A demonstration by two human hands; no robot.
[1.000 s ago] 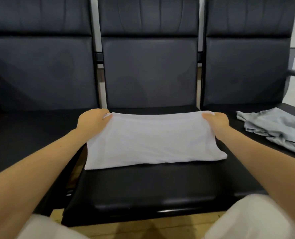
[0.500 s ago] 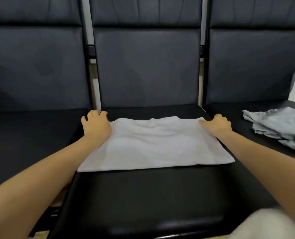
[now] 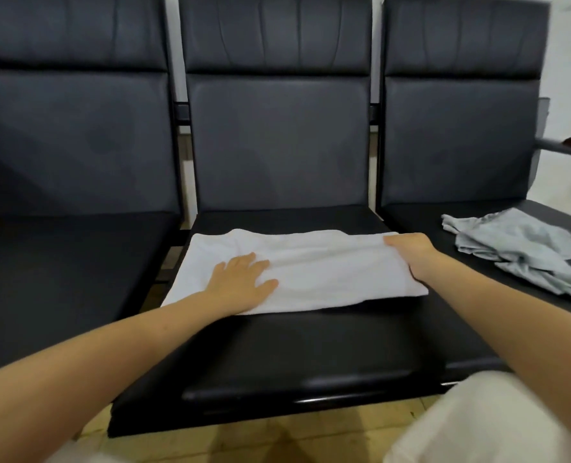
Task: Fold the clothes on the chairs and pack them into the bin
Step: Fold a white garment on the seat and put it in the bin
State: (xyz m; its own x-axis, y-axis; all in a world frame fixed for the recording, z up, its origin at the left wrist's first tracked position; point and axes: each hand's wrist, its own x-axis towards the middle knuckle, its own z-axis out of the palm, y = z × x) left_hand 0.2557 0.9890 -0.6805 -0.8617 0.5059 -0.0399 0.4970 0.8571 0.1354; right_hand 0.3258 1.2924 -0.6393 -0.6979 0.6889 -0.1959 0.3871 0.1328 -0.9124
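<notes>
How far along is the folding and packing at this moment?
Done: the white cloth garment lies partly folded into a flat rectangle on the middle black chair. In hand: the left hand presses it flat and the right hand grips its right edge. Left: the crumpled grey garment is unfolded; no bin is visible.

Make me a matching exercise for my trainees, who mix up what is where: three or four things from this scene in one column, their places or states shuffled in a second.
Things:
1. white garment
2. grey garment
3. left hand
4. right hand

Places or states:
A. crumpled on the right chair's seat
B. at the white cloth's right end, far corner
C. lying folded on the middle chair's seat
D. flat, palm down, fingers spread on the white cloth

Pairs: 1-C, 2-A, 3-D, 4-B
</notes>
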